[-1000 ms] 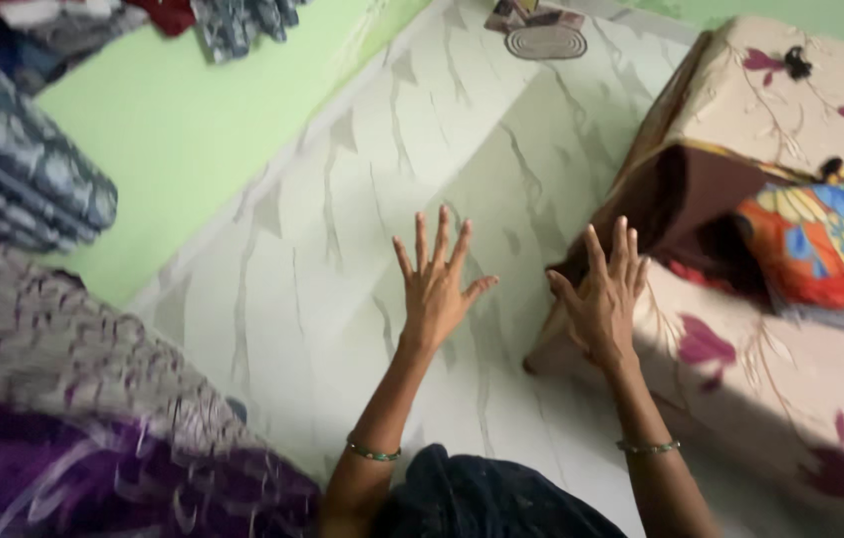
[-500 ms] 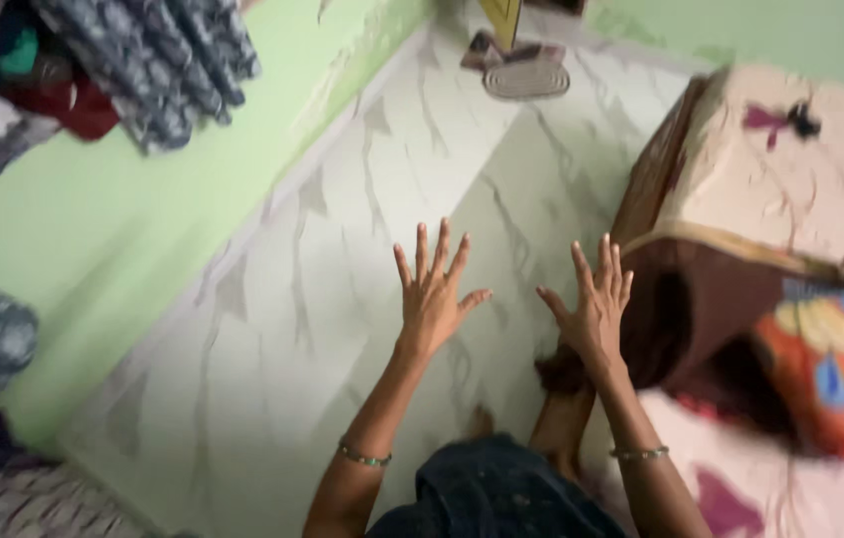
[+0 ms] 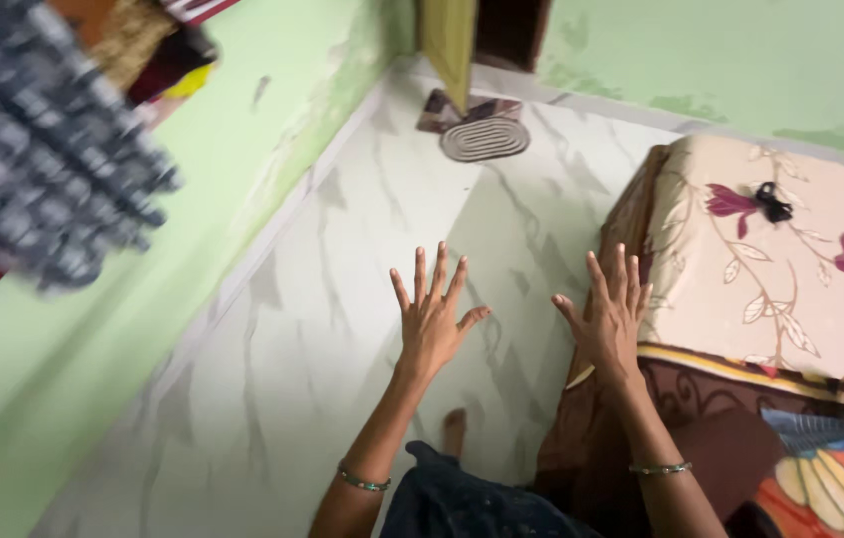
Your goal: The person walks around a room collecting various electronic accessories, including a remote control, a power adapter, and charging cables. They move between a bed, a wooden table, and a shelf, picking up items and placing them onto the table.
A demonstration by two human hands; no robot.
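Note:
My left hand [image 3: 432, 317] is held out in front of me above the white marble floor [image 3: 342, 299], fingers spread, holding nothing. My right hand [image 3: 609, 317] is beside it, also spread and holding nothing, just off the corner of a bed [image 3: 790, 269] with a cream floral cover. Both wrists carry thin bangles. A brown blanket [image 3: 701, 418] hangs at the bed's near edge under my right forearm. My bare foot [image 3: 454, 430] shows below, past dark clothing.
A green wall [image 3: 143, 299] runs along the left, with blurred hanging clothes [image 3: 33, 149] at the upper left. A small oval doormat [image 3: 484, 138] lies by a doorway at the top. A black hair clip [image 3: 772, 202] lies on the bed, with a colourful cloth [image 3: 840, 478] at lower right.
The view has swung up and to the left; the doormat and doorway are now in fuller view. Both hands stay raised and spread, and the bed corner has shifted to the right.

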